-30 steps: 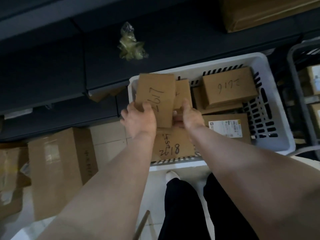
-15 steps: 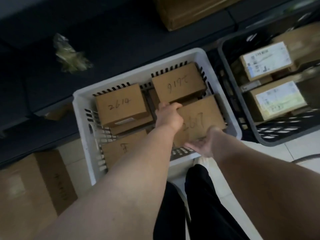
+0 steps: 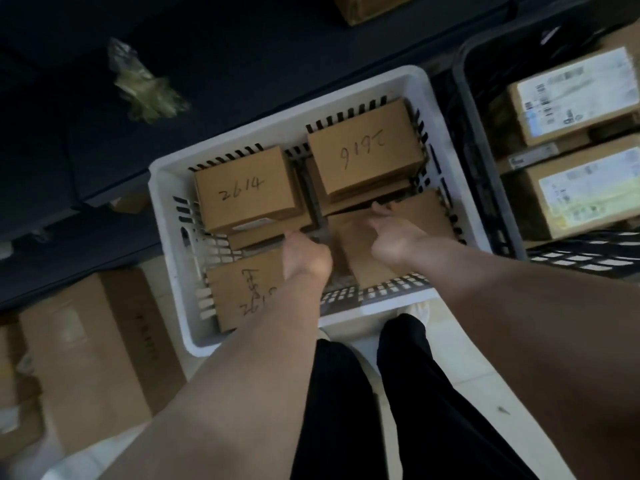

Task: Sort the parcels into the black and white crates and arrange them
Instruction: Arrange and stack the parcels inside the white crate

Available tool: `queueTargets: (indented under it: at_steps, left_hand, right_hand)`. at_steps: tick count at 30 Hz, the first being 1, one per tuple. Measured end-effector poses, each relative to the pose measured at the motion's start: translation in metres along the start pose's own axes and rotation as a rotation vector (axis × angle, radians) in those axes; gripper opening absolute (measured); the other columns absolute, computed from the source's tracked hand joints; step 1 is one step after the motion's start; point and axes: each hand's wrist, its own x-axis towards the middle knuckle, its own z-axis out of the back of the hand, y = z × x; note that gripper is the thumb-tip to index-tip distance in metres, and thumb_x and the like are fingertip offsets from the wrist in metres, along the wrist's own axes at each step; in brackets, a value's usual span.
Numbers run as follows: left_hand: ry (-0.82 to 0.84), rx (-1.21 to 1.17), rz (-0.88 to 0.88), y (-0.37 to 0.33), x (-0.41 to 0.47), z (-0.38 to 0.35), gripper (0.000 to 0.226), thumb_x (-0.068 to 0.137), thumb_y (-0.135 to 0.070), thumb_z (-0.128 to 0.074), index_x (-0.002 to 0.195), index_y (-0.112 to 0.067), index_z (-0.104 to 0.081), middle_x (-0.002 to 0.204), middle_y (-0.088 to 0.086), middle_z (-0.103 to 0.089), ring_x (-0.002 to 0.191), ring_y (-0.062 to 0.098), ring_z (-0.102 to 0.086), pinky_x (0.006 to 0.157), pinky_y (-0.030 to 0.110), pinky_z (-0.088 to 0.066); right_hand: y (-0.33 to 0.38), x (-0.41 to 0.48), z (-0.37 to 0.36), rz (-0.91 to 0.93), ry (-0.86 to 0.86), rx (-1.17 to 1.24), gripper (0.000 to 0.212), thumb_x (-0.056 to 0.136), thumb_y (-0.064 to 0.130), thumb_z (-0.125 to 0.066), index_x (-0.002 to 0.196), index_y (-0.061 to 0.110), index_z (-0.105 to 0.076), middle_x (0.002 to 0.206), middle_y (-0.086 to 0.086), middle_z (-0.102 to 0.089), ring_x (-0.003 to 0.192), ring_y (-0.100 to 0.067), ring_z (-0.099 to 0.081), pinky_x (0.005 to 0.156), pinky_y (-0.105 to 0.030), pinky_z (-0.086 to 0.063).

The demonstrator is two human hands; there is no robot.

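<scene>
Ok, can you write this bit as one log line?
left hand: in white crate | right hand: on parcel | black crate: labelled parcels inside

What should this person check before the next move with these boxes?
1. Near right box sits inside the white crate: ok.
2. Right hand rests on top of that box: ok.
3. Left hand, its hold as it reaches into the gap between boxes: cannot tell.
4. Box 2614 and box 2616 lie level on top: ok.
5. Room left in the black crate: cannot tell, partly out of view.
</scene>
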Motion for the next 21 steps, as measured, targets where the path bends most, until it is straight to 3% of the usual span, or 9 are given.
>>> queueTargets:
  at_steps: [2, 5, 10, 12, 15, 18, 21]
  left_hand:
    - [-0.131, 0.149, 0.035, 0.017, 0.011, 0.028, 0.061, 0.094, -0.002, -0.054, 0.15, -0.003, -0.029, 0.15, 0.021, -0.039, 0.139, 0.035, -0.038, 0.111, 0.044, -0.04]
    - [-0.189, 0.307, 0.185, 0.044, 0.031, 0.063, 0.072, 0.095, -0.007, -0.053, 0.155, -0.002, -0.014, 0.159, 0.023, -0.021, 0.145, 0.038, -0.025, 0.117, 0.044, -0.026]
    - [-0.02, 0.234, 0.225, 0.083, 0.048, 0.071, 0.085, 0.094, -0.009, -0.055, 0.158, -0.019, -0.001, 0.163, 0.021, -0.005, 0.149, 0.04, -0.015, 0.119, 0.051, -0.023]
    - [-0.016, 0.186, 0.23, 0.094, 0.048, 0.068, 0.088, 0.092, -0.009, -0.059, 0.157, -0.025, -0.003, 0.161, 0.021, -0.006, 0.146, 0.043, -0.019, 0.117, 0.052, -0.027]
    - [-0.034, 0.183, 0.208, 0.095, 0.042, 0.063, 0.086, 0.09, -0.012, -0.063, 0.155, -0.025, -0.009, 0.158, 0.021, -0.016, 0.141, 0.045, -0.026, 0.113, 0.053, -0.029]
    - [-0.048, 0.211, 0.201, 0.085, 0.037, 0.057, 0.084, 0.088, -0.017, -0.067, 0.153, -0.025, -0.015, 0.155, 0.02, -0.02, 0.138, 0.041, -0.027, 0.11, 0.052, -0.031]
    - [-0.136, 0.319, 0.138, 0.074, 0.031, 0.055, 0.079, 0.085, -0.016, -0.07, 0.15, -0.02, -0.026, 0.157, 0.019, -0.017, 0.139, 0.036, -0.028, 0.109, 0.049, -0.033]
  right_hand:
    - [0.01, -0.003, -0.014, 0.014, -0.121, -0.06, 0.054, 0.092, 0.007, -0.049, 0.145, 0.018, -0.043, 0.164, 0.001, -0.004, 0.151, -0.024, 0.003, 0.12, -0.047, -0.017]
    - [0.031, -0.007, -0.034, 0.097, -0.234, -0.098, 0.053, 0.088, 0.009, -0.056, 0.139, 0.022, -0.049, 0.157, -0.004, -0.025, 0.145, -0.027, -0.022, 0.115, -0.045, -0.027]
    - [0.071, 0.008, -0.066, 0.112, -0.133, 0.032, 0.052, 0.09, 0.011, -0.056, 0.138, 0.03, -0.05, 0.137, -0.001, -0.053, 0.123, -0.025, -0.053, 0.1, -0.034, -0.046]
    - [0.082, 0.013, -0.077, 0.057, -0.056, 0.133, 0.058, 0.092, 0.011, -0.054, 0.145, 0.03, -0.042, 0.139, -0.002, -0.052, 0.122, -0.025, -0.055, 0.095, -0.03, -0.048]
    - [0.089, 0.013, -0.083, -0.018, 0.034, 0.206, 0.064, 0.092, 0.004, -0.047, 0.15, 0.026, -0.034, 0.15, -0.007, -0.041, 0.13, -0.027, -0.048, 0.103, -0.035, -0.045]
    - [0.085, 0.006, -0.079, -0.099, -0.197, 0.225, 0.05, 0.091, 0.004, -0.047, 0.136, 0.025, -0.055, 0.137, -0.007, -0.055, 0.119, -0.026, -0.055, 0.096, -0.035, -0.049]
    - [0.069, -0.005, -0.07, -0.281, -0.491, -0.083, 0.032, 0.092, 0.013, -0.051, 0.122, 0.017, -0.062, 0.121, -0.01, -0.06, 0.111, -0.029, -0.055, 0.089, -0.038, -0.046]
